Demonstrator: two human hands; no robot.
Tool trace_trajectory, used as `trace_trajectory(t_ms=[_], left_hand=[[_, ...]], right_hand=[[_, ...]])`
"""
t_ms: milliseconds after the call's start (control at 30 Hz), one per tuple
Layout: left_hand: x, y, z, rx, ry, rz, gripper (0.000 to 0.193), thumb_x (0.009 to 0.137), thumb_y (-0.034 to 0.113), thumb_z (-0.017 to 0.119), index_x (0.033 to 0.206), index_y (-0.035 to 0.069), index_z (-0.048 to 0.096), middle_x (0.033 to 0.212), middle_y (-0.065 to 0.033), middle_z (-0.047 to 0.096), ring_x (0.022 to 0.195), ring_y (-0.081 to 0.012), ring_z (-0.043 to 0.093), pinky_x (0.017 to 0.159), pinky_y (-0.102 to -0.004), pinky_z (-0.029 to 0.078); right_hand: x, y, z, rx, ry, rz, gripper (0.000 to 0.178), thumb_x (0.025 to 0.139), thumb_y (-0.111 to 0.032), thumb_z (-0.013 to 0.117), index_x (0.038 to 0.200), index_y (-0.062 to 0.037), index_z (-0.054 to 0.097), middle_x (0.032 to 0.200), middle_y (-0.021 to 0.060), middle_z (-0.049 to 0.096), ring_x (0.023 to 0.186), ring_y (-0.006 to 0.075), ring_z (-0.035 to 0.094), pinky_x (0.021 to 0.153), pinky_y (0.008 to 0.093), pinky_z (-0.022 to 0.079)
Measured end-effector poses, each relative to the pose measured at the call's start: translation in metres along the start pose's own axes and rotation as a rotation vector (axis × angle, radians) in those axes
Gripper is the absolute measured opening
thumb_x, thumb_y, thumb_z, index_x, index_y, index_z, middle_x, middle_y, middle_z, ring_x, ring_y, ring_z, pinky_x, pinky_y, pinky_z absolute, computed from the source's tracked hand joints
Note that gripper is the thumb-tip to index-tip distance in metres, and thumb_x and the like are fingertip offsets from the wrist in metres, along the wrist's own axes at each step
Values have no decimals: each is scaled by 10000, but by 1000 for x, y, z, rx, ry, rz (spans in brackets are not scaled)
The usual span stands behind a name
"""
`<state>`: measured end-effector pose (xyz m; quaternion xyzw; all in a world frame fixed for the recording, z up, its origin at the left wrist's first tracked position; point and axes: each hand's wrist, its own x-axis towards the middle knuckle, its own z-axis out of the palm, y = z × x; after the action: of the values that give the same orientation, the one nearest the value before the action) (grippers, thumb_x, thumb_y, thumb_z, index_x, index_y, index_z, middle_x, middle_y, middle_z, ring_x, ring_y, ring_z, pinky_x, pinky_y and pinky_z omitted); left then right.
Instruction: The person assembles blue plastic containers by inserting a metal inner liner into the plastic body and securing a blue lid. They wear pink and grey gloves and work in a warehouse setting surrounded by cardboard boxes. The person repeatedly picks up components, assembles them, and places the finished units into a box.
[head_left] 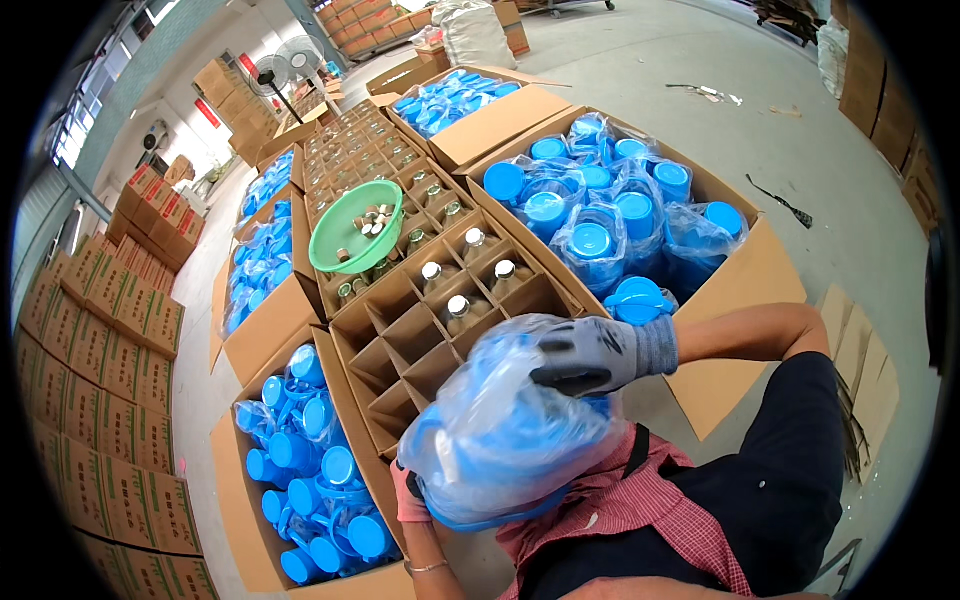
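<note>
In front of my body is a blue plastic container [500,430] in a clear plastic bag, blurred by motion. My right hand [590,355], in a grey glove with dark fingertips, grips the bag from above. At the container's lower left edge is my left hand [411,497] in a pinkish glove, closed against it; most of its fingers are hidden. Just beyond stands a carton with cardboard dividers [412,333]. Several glass bottles with white caps [459,308] stand in its cells, while nearer cells hold nothing.
Open cartons of bagged blue containers flank the row, one at left [318,480], one at right [620,205]. A green basin [357,225] of caps rests on bottles farther up. Stacked cartons [110,400] line the left; flattened cardboard [858,370] lies at right.
</note>
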<state>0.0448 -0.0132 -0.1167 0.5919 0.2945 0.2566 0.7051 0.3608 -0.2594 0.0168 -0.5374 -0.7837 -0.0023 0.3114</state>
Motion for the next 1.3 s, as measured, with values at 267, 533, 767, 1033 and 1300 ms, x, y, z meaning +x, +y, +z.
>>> trace_trajectory(t_ms=[267, 533, 767, 1033, 1300], left_hand=[[8, -40, -36, 106, -6, 26, 414, 896, 197, 639, 1224, -37, 545, 1168, -130, 622, 1018, -199, 606, 890, -355, 493], [-37, 46, 74, 409, 228, 256, 219, 831, 100, 636, 976, -59, 597, 865, -38, 600, 814, -126, 528, 746, -275, 443], [45, 38, 76, 157, -184, 71, 316, 939, 161, 559, 1200, -18, 565, 1217, -142, 566, 1114, -206, 542, 930, -345, 459], [88, -35, 213, 44, -506, -42, 327, 957, 211, 532, 1213, 9, 553, 1199, -130, 586, 1085, -228, 573, 910, -359, 486], [112, -39, 260, 44, -649, -137, 333, 942, 210, 555, 1203, 2, 561, 1168, -143, 609, 1055, -252, 600, 893, -388, 507]], right_hand=[[25, -1, 2, -276, -53, -217, 445, 773, -265, 629, 1178, -95, 562, 1184, 164, 559, 1041, 325, 586, 854, 450, 486], [-112, 159, 132, 224, 289, 457, 360, 910, -270, 590, 1166, -18, 619, 1126, 142, 654, 1068, 243, 615, 934, 330, 472], [-96, 38, -33, 194, 1019, 622, 237, 910, -150, 611, 1114, -30, 596, 1009, 85, 640, 906, 186, 621, 812, 324, 501], [-299, 251, 2, -107, 43, 1548, 515, 838, -465, 603, 1180, -81, 596, 1187, 223, 614, 1121, 343, 596, 925, 439, 467], [-318, 259, -14, -269, 861, 1652, 790, 824, -525, 586, 1421, -50, 383, 1412, 312, 401, 1313, 425, 413, 1090, 441, 351]])
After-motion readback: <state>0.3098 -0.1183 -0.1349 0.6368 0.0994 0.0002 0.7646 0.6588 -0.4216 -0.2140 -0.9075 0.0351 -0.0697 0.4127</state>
